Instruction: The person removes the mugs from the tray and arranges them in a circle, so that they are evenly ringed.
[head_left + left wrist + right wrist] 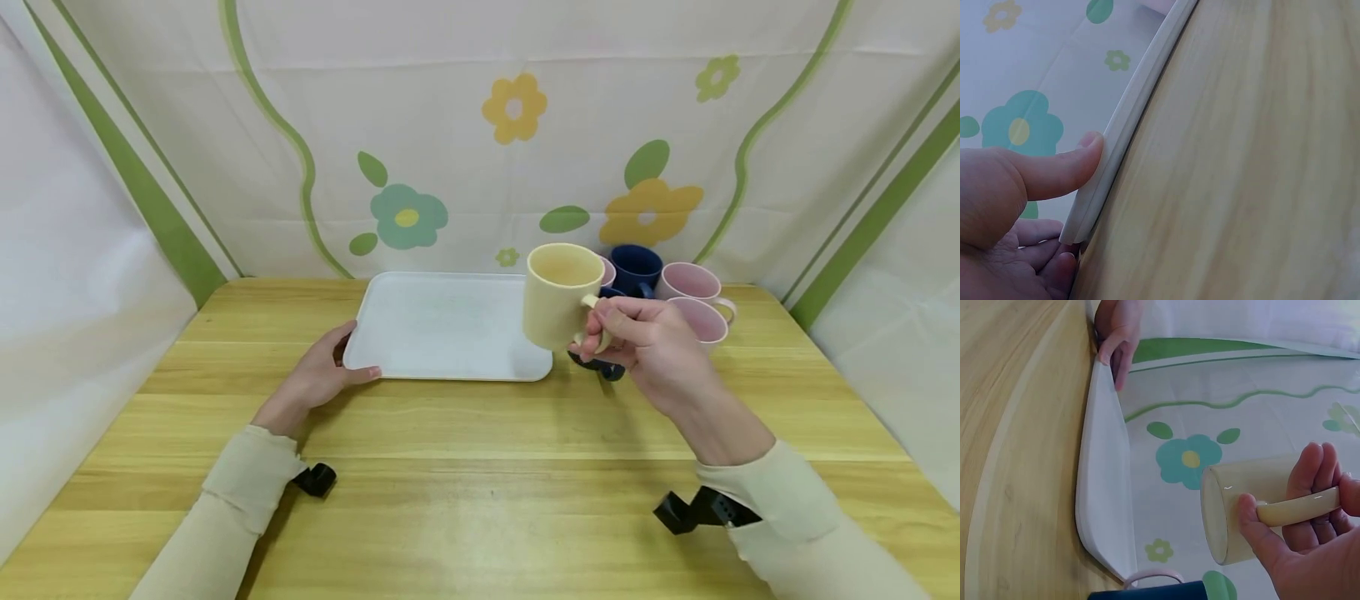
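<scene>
My right hand (pixel 667 350) holds a pale yellow mug (pixel 558 308) by its handle, upright. The mug overlaps the right end of a white rectangular tray (pixel 442 325) in the head view. In the right wrist view, thumb and fingers close round the mug's handle (pixel 1297 509), and the mug's base faces the table. My left hand (pixel 318 367) holds the tray's front left corner, thumb along the front rim and the other fingers at the left side. The left wrist view shows that thumb on the tray's rim (pixel 1122 119).
Right of the tray stand several mugs: a dark blue mug (pixel 636 265) at the back and pink mugs (pixel 701 321) beside it. My right hand partly covers another dark mug (pixel 611 369). A flowered cloth (pixel 450 125) hangs behind the wooden table (pixel 465 492).
</scene>
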A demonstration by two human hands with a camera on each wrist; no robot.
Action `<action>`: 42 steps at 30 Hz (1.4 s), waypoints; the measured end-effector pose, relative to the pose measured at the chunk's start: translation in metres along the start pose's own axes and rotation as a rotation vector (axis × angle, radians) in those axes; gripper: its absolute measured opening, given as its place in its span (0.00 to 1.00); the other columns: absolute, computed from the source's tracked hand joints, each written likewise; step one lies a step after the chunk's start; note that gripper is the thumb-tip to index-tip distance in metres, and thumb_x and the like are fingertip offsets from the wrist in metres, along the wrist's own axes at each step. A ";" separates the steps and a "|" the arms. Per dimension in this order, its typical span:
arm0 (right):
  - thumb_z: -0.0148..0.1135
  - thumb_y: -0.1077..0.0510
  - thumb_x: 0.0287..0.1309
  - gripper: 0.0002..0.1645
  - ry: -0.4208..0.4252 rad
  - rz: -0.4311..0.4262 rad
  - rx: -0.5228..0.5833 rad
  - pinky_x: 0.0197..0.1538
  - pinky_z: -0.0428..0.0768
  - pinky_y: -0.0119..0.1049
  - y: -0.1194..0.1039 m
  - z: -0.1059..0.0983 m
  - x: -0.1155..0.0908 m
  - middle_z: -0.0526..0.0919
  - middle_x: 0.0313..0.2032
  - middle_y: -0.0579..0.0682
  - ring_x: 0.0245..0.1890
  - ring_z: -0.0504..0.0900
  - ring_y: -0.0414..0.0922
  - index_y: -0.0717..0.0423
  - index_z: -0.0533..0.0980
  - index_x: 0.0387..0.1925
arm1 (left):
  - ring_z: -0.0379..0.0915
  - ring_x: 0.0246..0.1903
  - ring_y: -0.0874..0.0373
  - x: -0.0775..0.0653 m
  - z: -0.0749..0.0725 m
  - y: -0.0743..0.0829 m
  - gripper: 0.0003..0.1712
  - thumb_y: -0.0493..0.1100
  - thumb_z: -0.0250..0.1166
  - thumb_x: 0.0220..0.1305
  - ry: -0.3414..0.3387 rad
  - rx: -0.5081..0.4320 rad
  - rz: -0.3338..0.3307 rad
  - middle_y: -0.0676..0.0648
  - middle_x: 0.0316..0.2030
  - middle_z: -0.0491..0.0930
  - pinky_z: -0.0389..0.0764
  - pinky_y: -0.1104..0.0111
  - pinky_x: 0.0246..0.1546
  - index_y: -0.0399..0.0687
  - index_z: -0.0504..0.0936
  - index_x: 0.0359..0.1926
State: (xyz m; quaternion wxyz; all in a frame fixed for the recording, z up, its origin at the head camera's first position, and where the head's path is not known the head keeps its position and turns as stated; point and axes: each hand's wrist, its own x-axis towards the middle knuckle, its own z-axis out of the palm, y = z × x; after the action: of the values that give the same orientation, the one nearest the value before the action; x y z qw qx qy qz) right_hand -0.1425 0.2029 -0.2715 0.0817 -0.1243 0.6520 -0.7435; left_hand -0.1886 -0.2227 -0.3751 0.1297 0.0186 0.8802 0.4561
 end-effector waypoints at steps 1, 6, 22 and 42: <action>0.57 0.58 0.80 0.19 -0.001 -0.011 0.004 0.52 0.90 0.40 -0.001 -0.003 -0.002 0.86 0.26 0.47 0.29 0.88 0.44 0.62 0.83 0.32 | 0.53 0.80 0.32 0.000 0.000 0.000 0.64 0.49 0.74 0.69 0.000 0.000 -0.002 0.29 0.83 0.50 0.61 0.40 0.78 0.38 0.37 0.86; 0.55 0.59 0.80 0.18 -0.007 -0.061 0.019 0.52 0.90 0.41 -0.003 -0.017 -0.011 0.86 0.27 0.48 0.29 0.88 0.44 0.61 0.83 0.32 | 0.53 0.80 0.32 0.001 -0.001 0.001 0.64 0.49 0.74 0.69 -0.002 0.002 -0.012 0.28 0.83 0.50 0.60 0.40 0.78 0.38 0.37 0.86; 0.47 0.66 0.82 0.22 0.086 -0.048 0.161 0.47 0.89 0.39 0.007 -0.069 -0.046 0.86 0.29 0.51 0.31 0.88 0.45 0.66 0.85 0.35 | 0.52 0.80 0.32 0.000 -0.001 0.001 0.64 0.50 0.74 0.69 -0.006 -0.001 -0.015 0.29 0.83 0.49 0.60 0.40 0.79 0.39 0.37 0.86; 0.43 0.69 0.82 0.23 0.081 -0.067 0.231 0.50 0.90 0.40 0.025 -0.103 -0.073 0.88 0.30 0.54 0.34 0.89 0.48 0.69 0.84 0.37 | 0.51 0.80 0.32 0.002 -0.001 0.001 0.64 0.49 0.74 0.69 -0.010 -0.009 -0.015 0.30 0.83 0.49 0.59 0.40 0.79 0.40 0.37 0.86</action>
State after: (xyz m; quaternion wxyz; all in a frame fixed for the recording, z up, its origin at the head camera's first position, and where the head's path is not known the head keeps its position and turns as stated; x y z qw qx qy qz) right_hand -0.1036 0.3182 -0.3140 0.0439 -0.1056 0.5604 -0.8203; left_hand -0.1909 -0.2224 -0.3742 0.1377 0.0136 0.8776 0.4589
